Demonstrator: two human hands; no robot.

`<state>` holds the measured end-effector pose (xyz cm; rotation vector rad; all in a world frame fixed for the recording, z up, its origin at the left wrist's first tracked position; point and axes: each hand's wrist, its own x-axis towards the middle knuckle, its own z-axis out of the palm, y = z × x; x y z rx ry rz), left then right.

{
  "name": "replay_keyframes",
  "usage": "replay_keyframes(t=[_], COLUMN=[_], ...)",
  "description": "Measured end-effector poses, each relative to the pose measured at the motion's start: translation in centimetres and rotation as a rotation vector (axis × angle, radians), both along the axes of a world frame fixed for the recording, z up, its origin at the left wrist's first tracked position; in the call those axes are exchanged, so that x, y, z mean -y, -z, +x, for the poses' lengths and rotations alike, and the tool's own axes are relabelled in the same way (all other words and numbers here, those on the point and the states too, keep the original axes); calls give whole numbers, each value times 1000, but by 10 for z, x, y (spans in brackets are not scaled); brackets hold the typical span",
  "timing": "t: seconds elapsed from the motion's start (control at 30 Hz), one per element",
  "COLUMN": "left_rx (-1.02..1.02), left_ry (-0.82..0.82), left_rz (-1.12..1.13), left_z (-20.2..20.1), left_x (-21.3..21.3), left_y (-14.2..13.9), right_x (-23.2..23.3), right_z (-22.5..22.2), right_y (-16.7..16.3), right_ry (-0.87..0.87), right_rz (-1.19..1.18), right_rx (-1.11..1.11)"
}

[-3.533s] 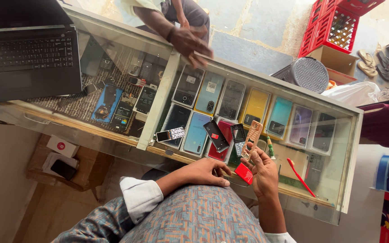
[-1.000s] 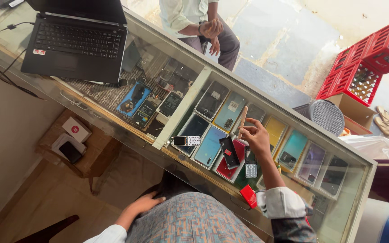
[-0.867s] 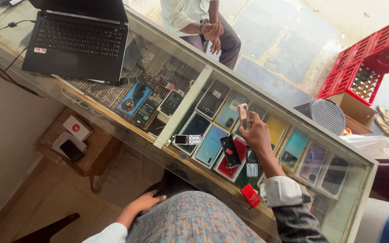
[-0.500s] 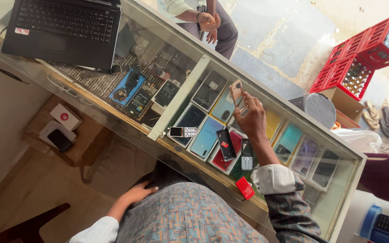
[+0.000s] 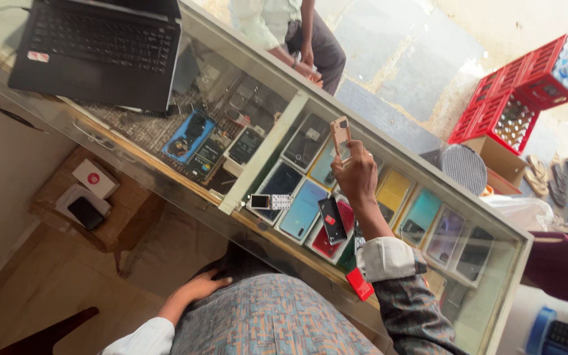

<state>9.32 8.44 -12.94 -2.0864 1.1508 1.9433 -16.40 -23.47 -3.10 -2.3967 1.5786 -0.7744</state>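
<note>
My right hand [image 5: 356, 176] is raised over the glass display counter [image 5: 258, 148] and grips a slim rose-gold mobile phone [image 5: 341, 138] upright, its back showing. My left hand [image 5: 200, 287] rests low on my lap, fingers spread, holding nothing. Just below the raised hand, a black phone [image 5: 331, 219] lies on the glass over a red box, and a small keypad phone [image 5: 269, 202] lies to its left. A person in a light shirt [image 5: 289, 31] stands on the far side of the counter, hands at its edge.
A black laptop [image 5: 100, 49] sits open on the counter's left end. Several boxed phones fill the case under the glass. A small wooden stool with boxes [image 5: 93, 200] stands at lower left. Red crates [image 5: 514, 98] stand at right. A small red box [image 5: 359, 284] sits by my right sleeve.
My right hand has lifted the rose-gold phone from the counter and carried it up and away toward the far edge. My left hand dropped from the counter to my lap.
</note>
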Motion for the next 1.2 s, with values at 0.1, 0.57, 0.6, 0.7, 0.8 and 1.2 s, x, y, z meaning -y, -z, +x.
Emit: replay_keyframes(t=[0.1, 0.57, 0.6, 0.7, 0.8, 1.2], left_rx=[17, -3, -4, -4, -20, -14], left_ry=[4, -73, -75, -75, -83, -117], left_rz=[-7, -36, -12, -2, -7, 15], left_z=[4, 3, 3, 6, 8, 12], left_x=[0, -10, -9, -7, -6, -13], left_y=[-5, 5, 5, 5, 5, 14], right_x=[5, 6, 7, 12, 15, 20], right_z=[7, 15, 15, 14, 12, 14], right_y=[-3, 13, 11, 7, 12, 25], right_ry=[4, -114, -133, -160, -108, -52], right_rz=[-96, -125, -133, -149, -184, -176], right_rx=[-10, -128, -146, -144, -63, 16])
